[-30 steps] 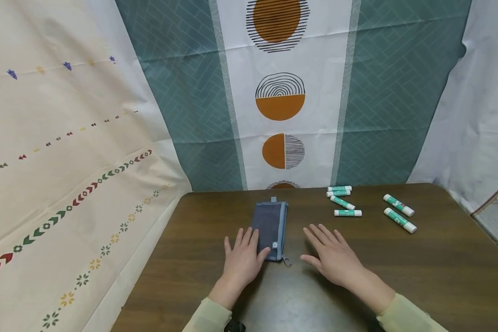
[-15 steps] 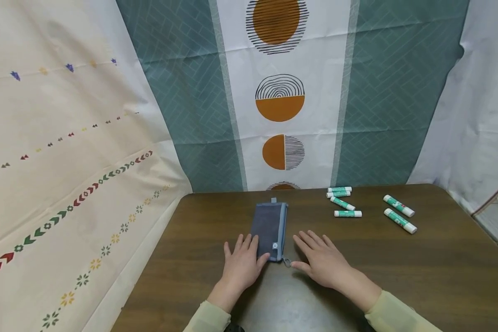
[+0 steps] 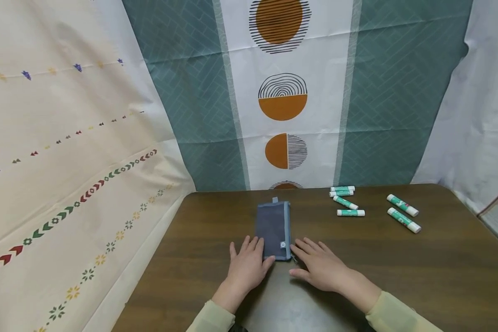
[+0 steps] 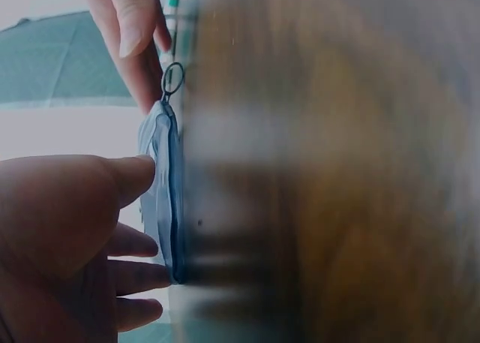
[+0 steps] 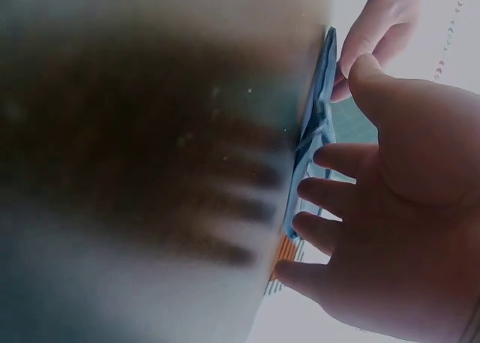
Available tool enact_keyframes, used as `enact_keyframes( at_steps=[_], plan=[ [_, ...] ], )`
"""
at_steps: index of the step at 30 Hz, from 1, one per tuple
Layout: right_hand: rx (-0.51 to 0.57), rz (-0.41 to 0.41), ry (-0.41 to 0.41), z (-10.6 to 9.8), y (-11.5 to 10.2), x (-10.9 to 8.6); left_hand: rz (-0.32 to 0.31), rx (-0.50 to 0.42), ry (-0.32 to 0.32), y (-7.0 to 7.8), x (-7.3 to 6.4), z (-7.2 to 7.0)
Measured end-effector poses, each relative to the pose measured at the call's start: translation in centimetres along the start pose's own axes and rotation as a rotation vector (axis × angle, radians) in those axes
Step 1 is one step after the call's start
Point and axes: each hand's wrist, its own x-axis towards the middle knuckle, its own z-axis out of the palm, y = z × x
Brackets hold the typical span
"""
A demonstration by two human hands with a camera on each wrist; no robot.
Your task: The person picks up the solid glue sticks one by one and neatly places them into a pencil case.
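A flat dark-blue zipper pouch (image 3: 271, 226) lies lengthwise on the table, with a lighter blue zipper strip along its right side. My left hand (image 3: 248, 267) has its fingers extended at the pouch's lower left edge, the thumb reaching along the near edge. At the lower right corner is my right hand (image 3: 321, 267), palm down, fingers straight, with fingertips right at the zipper side. A metal ring (image 4: 173, 78) hangs from the pouch's near corner in the left wrist view, close to the right hand's fingers. Seen from the right wrist, the pouch (image 5: 319, 110) stays flat between both hands.
Several green-and-white glue sticks (image 3: 350, 213) lie at the back right of the brown wooden table (image 3: 191, 258), two of them farther right (image 3: 403, 220). Patterned cloth (image 3: 282, 157) hangs behind the table, and cream cloth (image 3: 87, 221) drapes along its left side.
My right hand has moved left and nearer to the pouch. The pouch's near end has shifted slightly right, so it lies straighter. My left hand has drawn back a little along its edge.
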Motion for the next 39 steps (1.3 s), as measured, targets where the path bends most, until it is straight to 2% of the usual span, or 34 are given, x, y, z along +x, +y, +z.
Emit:
enact_keyframes(
  at_steps=[13, 19, 28, 33, 39],
  plan=[
    [0.011, 0.014, -0.025, -0.3, 1.4, -1.3, 0.056, 0.008, -0.006, 2.1, 0.3, 0.2],
    [0.011, 0.009, -0.009, -0.8, 1.8, -1.4, 0.059, 0.016, -0.004, 2.4, 0.4, 0.3],
    [0.011, 0.034, -0.028, -1.3, 2.0, -1.4, 0.058, 0.009, -0.004, 2.4, 0.7, 0.3],
    [0.021, 0.020, 0.016, -1.5, 2.4, -1.9, 0.068, -0.013, 0.032, 2.3, 0.7, 0.3],
    [-0.028, -0.003, 0.108, -2.1, 3.7, -2.6, 0.070, -0.064, 0.106, 2.8, 0.9, 0.0]
  ],
)
